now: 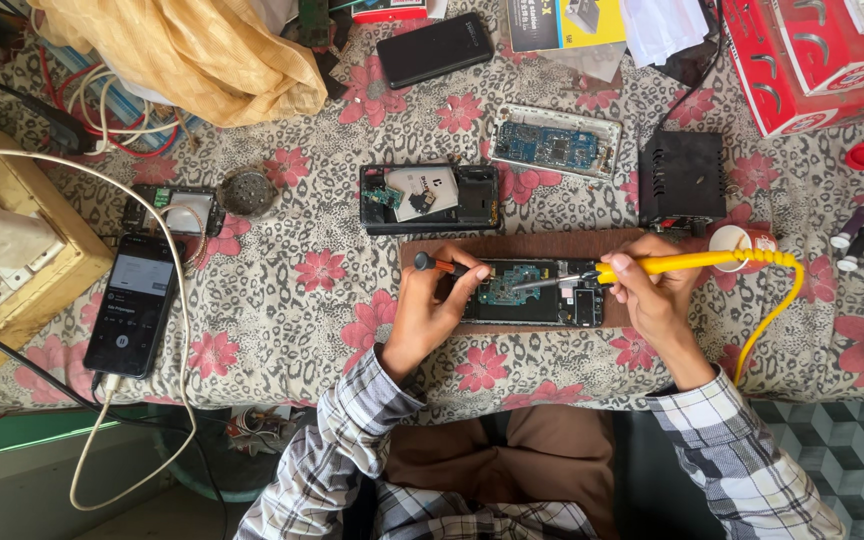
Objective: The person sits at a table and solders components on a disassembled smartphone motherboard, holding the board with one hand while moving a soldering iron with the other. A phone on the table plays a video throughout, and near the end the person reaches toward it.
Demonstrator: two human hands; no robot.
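An opened phone (537, 292) with its circuit board exposed lies on a brown wooden board (522, 248). My right hand (657, 295) grips a yellow soldering iron (652, 264), whose metal tip rests on the phone's board. My left hand (432, 305) sits at the phone's left end and holds a small tool with a red and black handle (439, 265) pointing toward the board.
Another opened phone (430, 198) and a bare circuit board in a frame (555, 143) lie behind the wooden board. A black box (681, 178) stands at the right, a lit phone on a cable (134, 303) at the left, and red boxes (820, 58) at the back right.
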